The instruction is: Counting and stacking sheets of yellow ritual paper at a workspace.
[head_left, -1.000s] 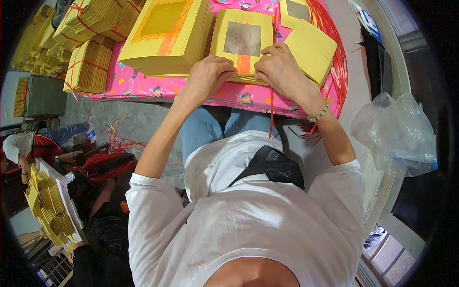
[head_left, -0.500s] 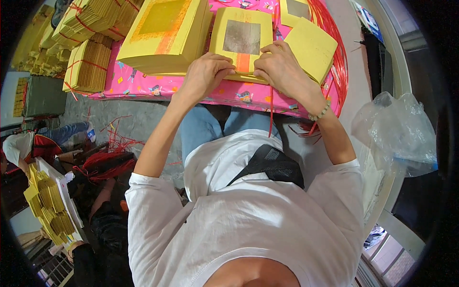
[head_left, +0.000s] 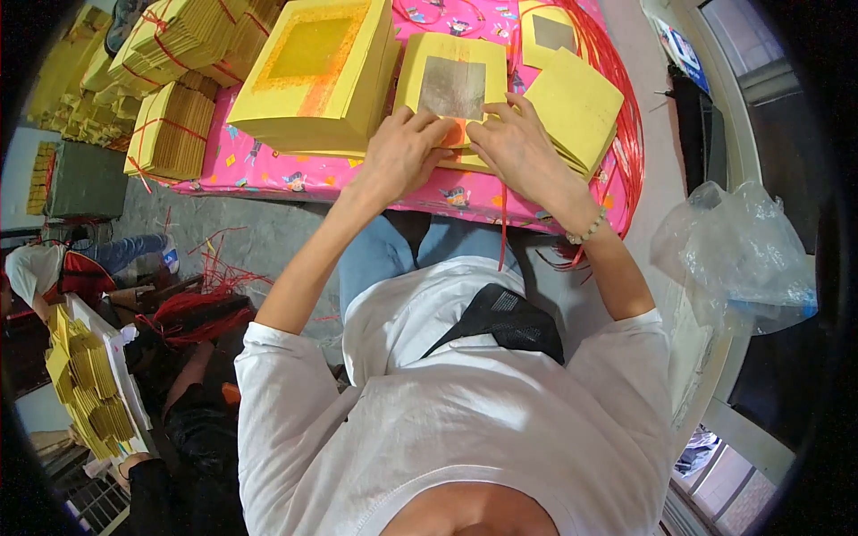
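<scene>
A sheet of yellow joss paper with a silver-grey square and an orange band lies face up on a low pile at the near side of the table. My left hand pinches its near edge, thumb and fingers bent together. Beside it, my right hand closes on the same edge, fingertips a little apart from the left ones. The fingers partly cover the orange band. To the right rests a plain yellow pile, slightly turned. A tall block of larger joss paper stands to the left.
Red strings hang over the table's right side. The table has a pink patterned cover. Tied yellow bundles stack at far left. A clear plastic bag sits at right. Other people work at lower left by a paper-laden white tray.
Both hands have drawn closer together along the paper's near edge, the left moving right. The view has shifted slightly; the piles stay in place.
</scene>
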### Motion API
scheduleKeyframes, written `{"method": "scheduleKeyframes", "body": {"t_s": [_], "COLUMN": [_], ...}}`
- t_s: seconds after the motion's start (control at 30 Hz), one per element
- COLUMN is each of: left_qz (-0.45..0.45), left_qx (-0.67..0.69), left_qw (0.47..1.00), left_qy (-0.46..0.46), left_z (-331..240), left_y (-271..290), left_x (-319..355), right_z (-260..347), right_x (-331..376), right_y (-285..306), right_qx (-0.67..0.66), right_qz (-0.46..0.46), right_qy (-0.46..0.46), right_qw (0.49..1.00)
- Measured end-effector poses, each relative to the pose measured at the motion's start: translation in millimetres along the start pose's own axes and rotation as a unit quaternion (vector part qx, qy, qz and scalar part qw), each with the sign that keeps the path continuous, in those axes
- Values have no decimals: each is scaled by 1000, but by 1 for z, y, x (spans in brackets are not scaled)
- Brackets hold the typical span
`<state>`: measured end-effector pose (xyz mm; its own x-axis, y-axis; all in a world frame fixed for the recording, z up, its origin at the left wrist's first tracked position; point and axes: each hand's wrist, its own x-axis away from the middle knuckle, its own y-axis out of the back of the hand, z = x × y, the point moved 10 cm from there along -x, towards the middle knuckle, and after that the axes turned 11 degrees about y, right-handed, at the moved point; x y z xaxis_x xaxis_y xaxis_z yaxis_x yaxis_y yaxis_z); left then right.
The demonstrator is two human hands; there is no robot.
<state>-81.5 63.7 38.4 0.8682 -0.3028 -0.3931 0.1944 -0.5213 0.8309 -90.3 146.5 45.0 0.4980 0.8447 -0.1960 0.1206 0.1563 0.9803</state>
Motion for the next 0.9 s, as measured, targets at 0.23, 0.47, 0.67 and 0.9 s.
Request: {"method": "scheduleKeyframes", "body": {"t_s": [0.23, 0.47, 0.67, 0.9], "left_qz": [-82, -233, -255, -95], "left_qx": [0, 78, 117, 444], "left_qw": [995, 963, 956, 876], "left_qy": [62, 113, 84, 159], "left_z": [11, 1, -41, -42], "left_y": [21, 79, 122, 106], "left_x": [-12, -10, 12, 20], "right_z": [19, -21, -39, 0], "right_x": [16, 30, 20, 8], "right_y": [81, 42, 21, 43], "right_qx": [-33, -386, -584, -746], "right_qz": [-272, -326, -354, -312], "right_qy": [-35, -185, -173, -46], "right_qw": [961, 843, 710, 587]}}
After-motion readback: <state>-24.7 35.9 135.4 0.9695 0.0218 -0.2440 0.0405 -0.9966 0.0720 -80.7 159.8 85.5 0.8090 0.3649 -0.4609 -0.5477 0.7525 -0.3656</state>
